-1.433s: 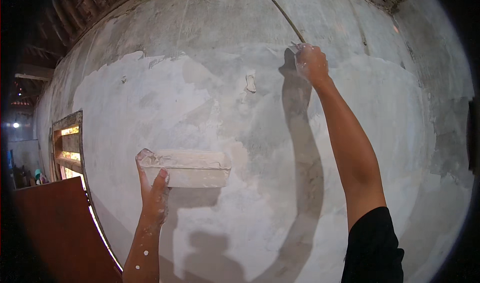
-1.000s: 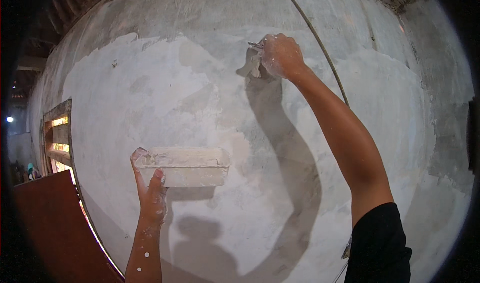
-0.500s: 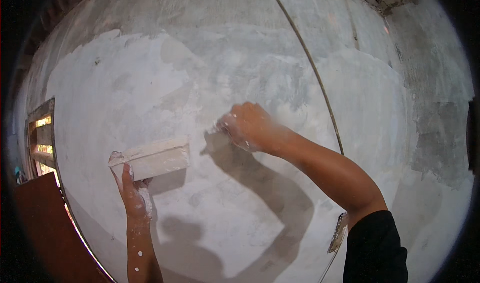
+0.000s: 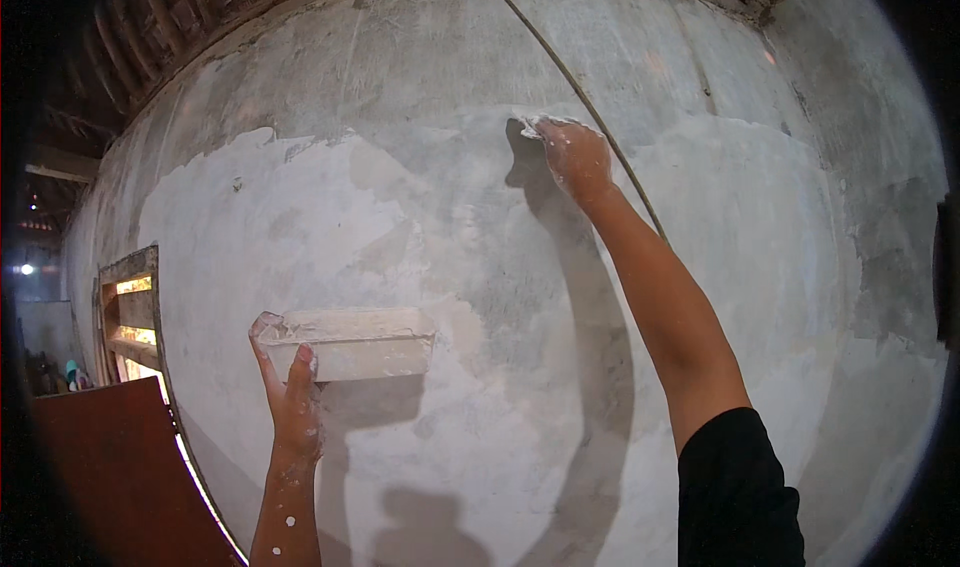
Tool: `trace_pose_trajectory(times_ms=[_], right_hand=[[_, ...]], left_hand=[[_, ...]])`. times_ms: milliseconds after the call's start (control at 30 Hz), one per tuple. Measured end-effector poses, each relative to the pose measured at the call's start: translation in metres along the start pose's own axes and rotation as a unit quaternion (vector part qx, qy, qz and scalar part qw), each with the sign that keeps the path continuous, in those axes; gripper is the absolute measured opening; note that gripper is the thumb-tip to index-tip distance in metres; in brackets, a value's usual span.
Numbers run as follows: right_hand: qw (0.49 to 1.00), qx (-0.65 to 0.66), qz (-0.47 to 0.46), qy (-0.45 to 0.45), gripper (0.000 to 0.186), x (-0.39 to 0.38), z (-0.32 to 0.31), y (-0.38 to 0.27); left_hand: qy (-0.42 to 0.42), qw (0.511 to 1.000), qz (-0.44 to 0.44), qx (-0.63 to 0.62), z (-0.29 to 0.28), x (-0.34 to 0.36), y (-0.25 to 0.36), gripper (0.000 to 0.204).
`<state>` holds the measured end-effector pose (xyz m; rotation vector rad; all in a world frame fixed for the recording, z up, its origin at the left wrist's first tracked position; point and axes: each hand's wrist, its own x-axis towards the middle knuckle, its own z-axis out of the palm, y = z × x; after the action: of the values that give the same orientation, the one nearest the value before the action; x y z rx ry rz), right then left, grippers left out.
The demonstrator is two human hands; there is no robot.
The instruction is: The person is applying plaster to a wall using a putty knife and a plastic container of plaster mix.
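My left hand point(image 4: 292, 392), spotted with white, grips a pale rectangular trough point(image 4: 370, 357) smeared with creamy paste, holding it out low at left of centre before the wall. My right hand point(image 4: 580, 157) is raised high, closed on a small scraper point(image 4: 530, 127) coated in white paste, at the patchy white-and-grey wall point(image 4: 740, 217), near the upper border of the white coat. The scraper's handle is hidden in my fingers. Just right of that hand a thin dark cord or rod point(image 4: 540, 42) runs diagonally down the wall, disappearing behind my arm.
At left are a slatted wooden opening point(image 4: 137, 317) letting in daylight, a red-brown board point(image 4: 95, 447) in front of it, and a lit bulb point(image 4: 28, 269) farther back. Wooden roof framing point(image 4: 160, 22) spans the upper left. A rougher grey wall section point(image 4: 890, 267) meets this one at right.
My right hand swept down to mid-wall half a second ago and is now back up near the coat's top edge. The trough sits slightly lower in view; the head view has shifted, showing more roof.
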<state>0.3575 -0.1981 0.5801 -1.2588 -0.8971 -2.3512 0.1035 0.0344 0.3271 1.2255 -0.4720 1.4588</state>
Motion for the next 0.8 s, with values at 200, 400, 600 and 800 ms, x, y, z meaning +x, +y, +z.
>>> trace_pose_trajectory(times_ms=[200,400,600,800], right_hand=[[0.982,0.036,-0.086,-0.163,0.017,-0.014,0.014,-0.042],[0.98,0.092,-0.111,-0.136,0.017,-0.017,-0.022,-0.048],[0.976,-0.022,0.198,-0.092,0.019,0.012,-0.058,0.008],[0.93,-0.035,0.348,-0.114,0.026,0.032,-0.048,0.018]], left_hand=[[-0.005,1.0,0.006,0.028,-0.002,0.0,0.0,0.064],[0.0,1.0,-0.005,-0.004,0.0,0.001,-0.002,0.07],[-0.015,0.999,-0.028,-0.025,-0.003,0.005,-0.004,0.071],[-0.03,0.998,-0.045,-0.012,-0.012,0.01,-0.011,0.064]])
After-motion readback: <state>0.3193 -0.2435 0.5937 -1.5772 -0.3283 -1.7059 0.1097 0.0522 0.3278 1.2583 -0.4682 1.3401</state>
